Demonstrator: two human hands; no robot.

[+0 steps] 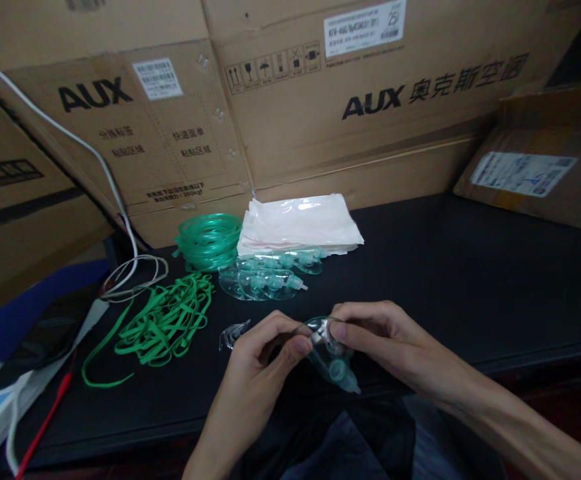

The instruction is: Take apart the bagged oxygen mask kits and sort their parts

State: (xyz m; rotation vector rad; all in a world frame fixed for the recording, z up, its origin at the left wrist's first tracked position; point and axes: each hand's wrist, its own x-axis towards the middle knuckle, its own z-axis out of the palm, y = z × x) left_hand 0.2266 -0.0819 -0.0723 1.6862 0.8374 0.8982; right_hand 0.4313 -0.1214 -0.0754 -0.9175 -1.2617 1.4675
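Both my hands grip a clear plastic mask with a green connector [334, 365] over the front edge of the black table [470, 280]. My left hand [265, 357] pinches its left rim with thumb and fingers closed. On the right rim, my right hand [378, 337] pinches near a small metal strip. The mask's green port points down and to the right. A small clear plastic piece [231, 335] lies just left of my left hand.
Behind my hands lie several clear masks [265, 280], a stack of white plastic bags [298, 225], a coil of green tubing [209, 240] and a heap of green elastic straps [163, 323]. Cardboard boxes [290, 100] wall the back. White cables [120, 200] and a red wire [45, 420] lie at left.
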